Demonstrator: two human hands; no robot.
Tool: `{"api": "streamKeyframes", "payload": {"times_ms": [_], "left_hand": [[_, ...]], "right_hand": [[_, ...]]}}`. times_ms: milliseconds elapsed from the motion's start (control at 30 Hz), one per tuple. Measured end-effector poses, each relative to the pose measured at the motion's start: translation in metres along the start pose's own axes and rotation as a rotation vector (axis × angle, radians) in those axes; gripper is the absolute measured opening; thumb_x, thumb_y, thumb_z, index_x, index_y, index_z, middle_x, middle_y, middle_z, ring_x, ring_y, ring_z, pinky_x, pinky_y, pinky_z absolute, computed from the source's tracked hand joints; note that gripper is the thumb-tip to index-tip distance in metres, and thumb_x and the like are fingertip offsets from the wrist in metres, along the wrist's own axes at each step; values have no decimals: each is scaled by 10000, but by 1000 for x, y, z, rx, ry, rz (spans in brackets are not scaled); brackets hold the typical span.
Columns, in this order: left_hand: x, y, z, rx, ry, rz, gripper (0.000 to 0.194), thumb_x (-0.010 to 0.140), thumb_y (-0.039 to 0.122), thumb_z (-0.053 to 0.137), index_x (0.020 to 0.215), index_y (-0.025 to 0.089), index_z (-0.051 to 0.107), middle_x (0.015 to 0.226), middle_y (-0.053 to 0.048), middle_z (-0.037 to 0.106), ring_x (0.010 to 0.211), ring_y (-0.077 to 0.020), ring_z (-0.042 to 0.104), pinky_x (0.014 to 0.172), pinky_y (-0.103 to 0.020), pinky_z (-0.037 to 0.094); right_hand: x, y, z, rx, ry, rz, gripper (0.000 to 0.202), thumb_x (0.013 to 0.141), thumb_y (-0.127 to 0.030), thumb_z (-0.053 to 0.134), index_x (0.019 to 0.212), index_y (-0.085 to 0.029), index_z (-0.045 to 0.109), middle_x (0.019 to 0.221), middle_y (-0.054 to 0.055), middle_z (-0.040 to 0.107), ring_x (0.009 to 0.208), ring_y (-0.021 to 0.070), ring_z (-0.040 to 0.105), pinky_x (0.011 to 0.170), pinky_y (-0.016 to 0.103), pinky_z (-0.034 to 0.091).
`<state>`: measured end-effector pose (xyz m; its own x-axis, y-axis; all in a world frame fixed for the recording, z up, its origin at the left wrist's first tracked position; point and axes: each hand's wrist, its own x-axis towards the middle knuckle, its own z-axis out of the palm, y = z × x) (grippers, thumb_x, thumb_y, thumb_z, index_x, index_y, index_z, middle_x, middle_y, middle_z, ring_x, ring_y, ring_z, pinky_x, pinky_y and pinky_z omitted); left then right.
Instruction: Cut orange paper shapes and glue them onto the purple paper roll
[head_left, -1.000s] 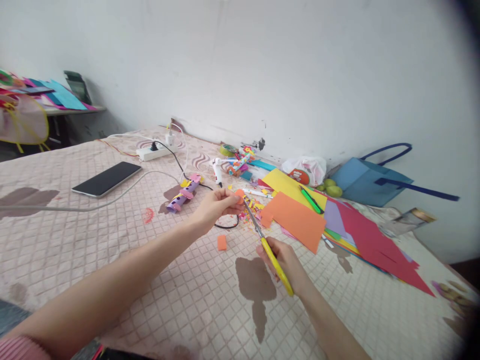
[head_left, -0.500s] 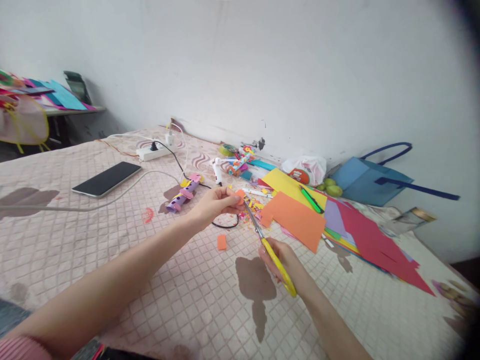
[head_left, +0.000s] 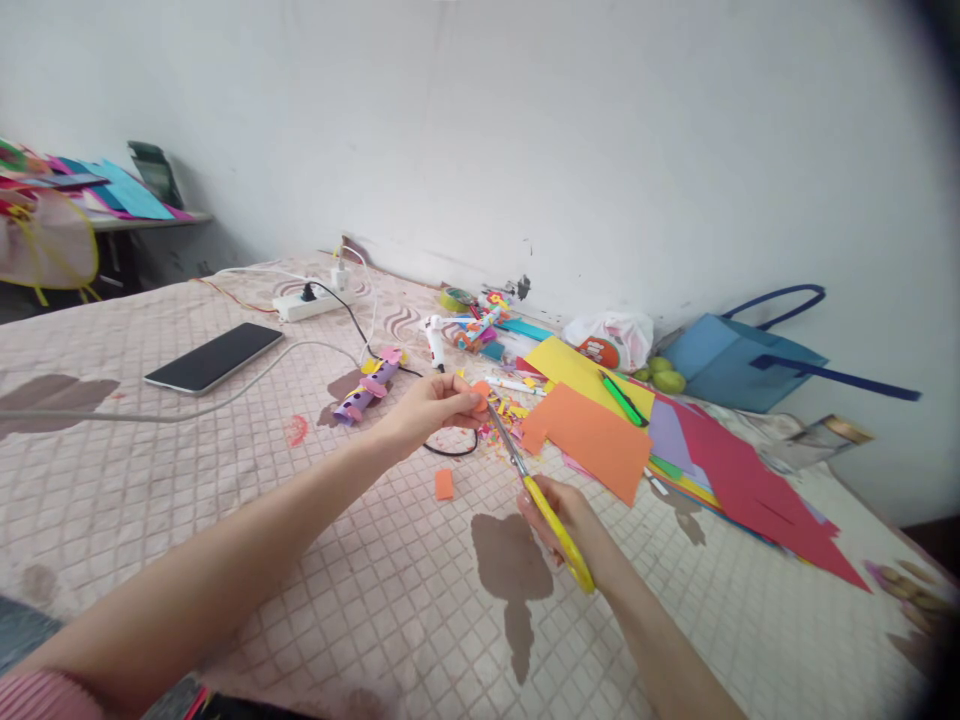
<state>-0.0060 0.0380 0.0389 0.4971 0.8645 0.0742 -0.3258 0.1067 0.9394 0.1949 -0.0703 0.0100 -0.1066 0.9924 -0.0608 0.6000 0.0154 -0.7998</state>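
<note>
The left grip pinches a small orange piece. The right grip, closed round the scissors, points their long axis forward-left, tips touching or just beside that piece.

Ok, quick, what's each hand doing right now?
Left hand: closed, pinching a small orange paper piece.
Right hand: closed on the yellow handles of the scissors.
</note>
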Motion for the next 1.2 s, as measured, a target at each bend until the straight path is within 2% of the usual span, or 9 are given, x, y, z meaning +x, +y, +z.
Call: {"api": "streamKeyframes", "payload": {"times_ms": [200,333,567,800,900,1200], "left_hand": [[0,1,0,7,-3,-6,173,709,247,670,711,123,549,737,-39,666,711,-123,648,721,-260,507],[1,2,-1,2,-4,-22,185,697,245,680,698,128,536,735,-45,667,716,-132,648,728,-275,509],[2,2,-4,37,-40,-21,166,722,254,657,702,138,540,737,-46,676,722,-134,650,749,-290,510],[1,2,-5,19,-56,-32,174,718,260,663,719,131,546,752,-46,674,733,-130,651,736,-265,508],[1,2,-4,13,-49,-41,179,711,246,671,722,128,537,746,-47,675,721,-130,654,723,-259,509],[1,3,-2,12,-57,-51,198,689,261,691,705,124,548,723,-52,674,686,-125,651,715,-262,510]], "right_hand": [[-1,-6,-2,7,-10,23,283,764,-438,540,673,-180,468,467,-65,380,370,58,339,359,169,309],[-1,-7,-3,23,-21,30,306,759,-471,534,683,-178,486,433,-74,342,360,67,338,360,177,319],[-1,-6,-4,-5,-4,31,257,745,-410,562,671,-180,474,489,-68,370,367,53,341,354,166,324],[-2,-4,-1,99,-111,134,369,781,-560,442,705,-200,415,454,-88,322,331,57,304,285,158,304],[-2,-3,0,115,-145,127,392,793,-580,409,722,-196,416,461,-88,328,336,51,298,294,153,321],[-1,-2,-1,85,-111,99,399,764,-587,468,690,-201,398,453,-95,317,312,52,321,283,162,325]]}}
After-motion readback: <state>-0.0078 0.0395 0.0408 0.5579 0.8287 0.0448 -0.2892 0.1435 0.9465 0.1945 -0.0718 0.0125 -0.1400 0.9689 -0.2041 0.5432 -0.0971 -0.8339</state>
